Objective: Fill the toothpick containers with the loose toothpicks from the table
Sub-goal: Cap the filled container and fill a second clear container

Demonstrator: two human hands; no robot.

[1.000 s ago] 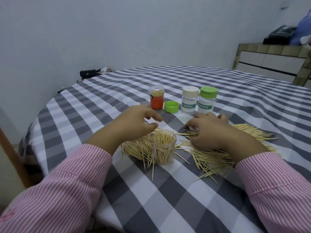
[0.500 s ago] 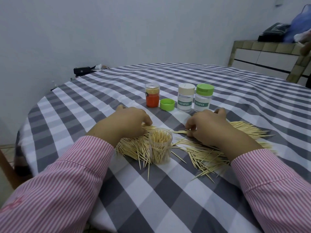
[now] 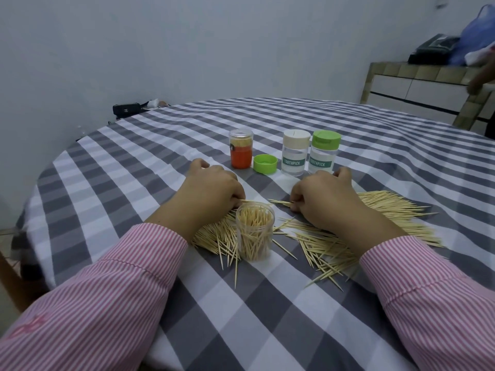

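An open clear container (image 3: 255, 231) stands upright in front of me, holding many toothpicks. Loose toothpicks (image 3: 385, 210) lie spread over the checked tablecloth on both sides of it. My left hand (image 3: 210, 191) rests palm down on the left pile, its fingertips pinching toothpicks just behind the container. On the right pile my right hand (image 3: 324, 199) curls its fingers around a few toothpicks. Behind the hands stand an orange container (image 3: 240, 152), a loose green lid (image 3: 265, 163), a cream-lidded bottle (image 3: 294, 152) and a green-lidded bottle (image 3: 323, 152), both labelled toothpick.
The round table (image 3: 267, 116) has a grey and white checked cloth and drops off at left. A small black bag (image 3: 126, 109) lies beyond the far left edge. A tiled counter (image 3: 428, 84) stands at back right, with another person's hand (image 3: 479, 81) at it.
Both hands have dropped lower onto the piles and closed their fingers on toothpicks. The left hand, raised beside the container a second ago, now lies flat. The camera view has shifted slightly.
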